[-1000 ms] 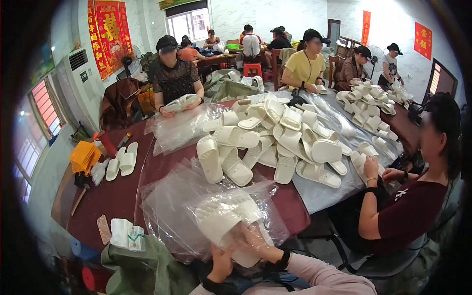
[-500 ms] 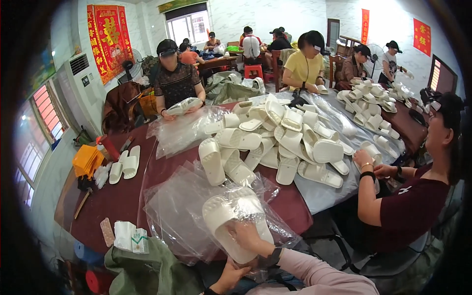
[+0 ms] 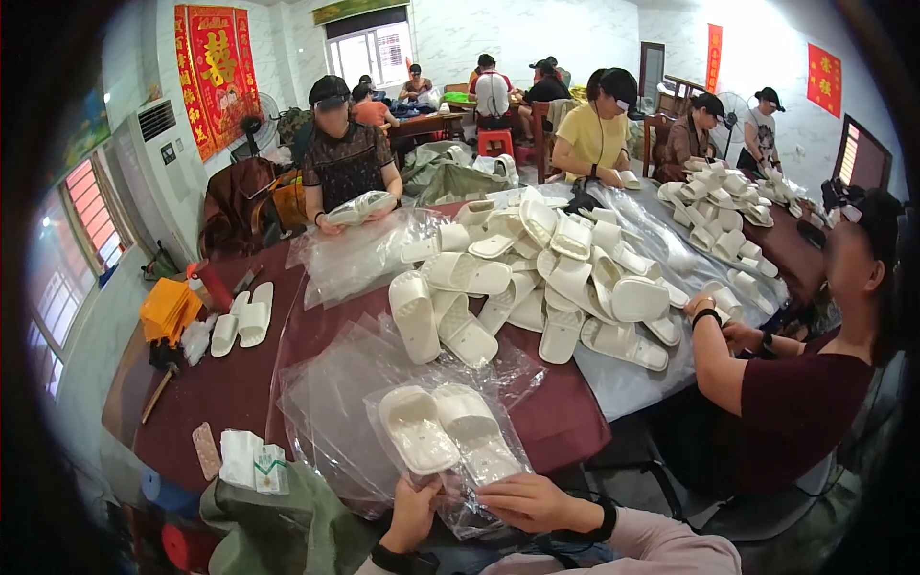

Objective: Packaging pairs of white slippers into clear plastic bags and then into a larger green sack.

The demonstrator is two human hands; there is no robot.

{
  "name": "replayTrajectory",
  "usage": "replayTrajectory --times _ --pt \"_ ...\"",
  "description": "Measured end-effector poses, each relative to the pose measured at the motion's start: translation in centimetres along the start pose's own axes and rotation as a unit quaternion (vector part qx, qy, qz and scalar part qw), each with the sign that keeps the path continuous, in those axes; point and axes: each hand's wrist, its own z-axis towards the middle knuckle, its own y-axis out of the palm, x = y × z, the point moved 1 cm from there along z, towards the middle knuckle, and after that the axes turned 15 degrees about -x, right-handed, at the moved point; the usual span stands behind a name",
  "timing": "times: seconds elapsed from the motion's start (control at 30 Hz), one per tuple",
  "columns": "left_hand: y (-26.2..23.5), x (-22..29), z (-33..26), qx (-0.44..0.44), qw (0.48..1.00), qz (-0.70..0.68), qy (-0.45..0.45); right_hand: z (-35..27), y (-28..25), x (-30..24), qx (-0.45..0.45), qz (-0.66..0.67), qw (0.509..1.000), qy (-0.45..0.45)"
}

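The pair of slippers [image 3: 419, 431] lay inside a clear bag [image 3: 467, 517], directly beyond both hands and raised over the near edge of the table [image 3: 240, 398]. Their long axes ran side by side, away from the person, with the far ends leaning slightly left. The left hand [image 3: 412, 511] was closed on the bag at the near end of the left slipper; the right hand [image 3: 539, 502] had its fingers closed on the film at the near end of the right one. Neither hand was clearly nearer. The bag was thin, glossy and creased, its slack hanging between the hands. The slippers were off-white, apparently moulded, with rounded ends, broad straps and a quilted relief. Which end held the toes could not be confirmed for both. Flat loose bags [image 3: 326, 412] lay just beyond, to the left, on dark red covering; a heap [image 3: 565, 264] of similar slippers stood farther off.
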Motion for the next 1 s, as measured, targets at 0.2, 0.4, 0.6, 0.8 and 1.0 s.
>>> replayTrajectory --times 0.2,0.4,0.6,0.8,1.0 --pt "2.3 2.2 0.3 -0.057 0.996 -0.001 -0.065 2.2 -2.9 -1.1 0.075 -0.156 0.978 0.116" --pt "4.0 4.4 -0.5 -0.104 0.990 -0.061 -0.069 1.8 -1.4 -0.7 -0.018 -0.104 0.979 0.175" --pt "6.4 4.0 -1.7 -0.220 0.965 -0.035 -0.136 1.9 -2.7 -0.1 0.060 -0.243 0.940 0.233" --pt "6.2 4.6 -3.3 -0.252 0.964 0.020 -0.087 2.0 -3.1 1.0 0.106 -0.199 0.952 0.207" --pt "0.9 4.9 -6.8 -0.151 0.935 0.309 -0.091 1.8 -4.6 2.6 0.221 -0.160 0.943 0.190"
